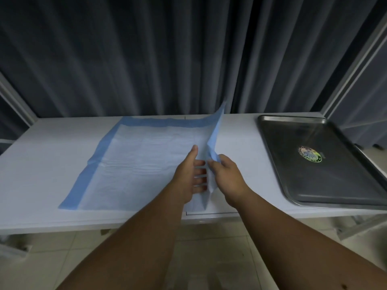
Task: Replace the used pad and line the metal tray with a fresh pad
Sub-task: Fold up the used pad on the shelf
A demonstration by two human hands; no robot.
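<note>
— Blue-bordered pad (pixel 134 160), centre of frame: where, and in what state?

— Spread over white table (pixel 41 168), left and far borders flat; right edge lifted, standing up in a fold toward frame centre.

— Left hand (pixel 189 174)?

— Flat on pad surface just left of raised fold, fingers straight and spread wide, thumb pointing away toward curtain (pixel 146 55).

— Right hand (pixel 225 171)?

— Pinching raised right edge of pad between thumb and curled fingers, just beside left hand's fingertips.

— Metal tray (pixel 272 155)?

— Right side of frame, on same table, well apart from pad; bare steel inside, round sticker (pixel 309 154) near middle; right end cut off by frame edge.

— Below table?

— Pale tiled floor (pixel 209 258), lower frame.
</note>
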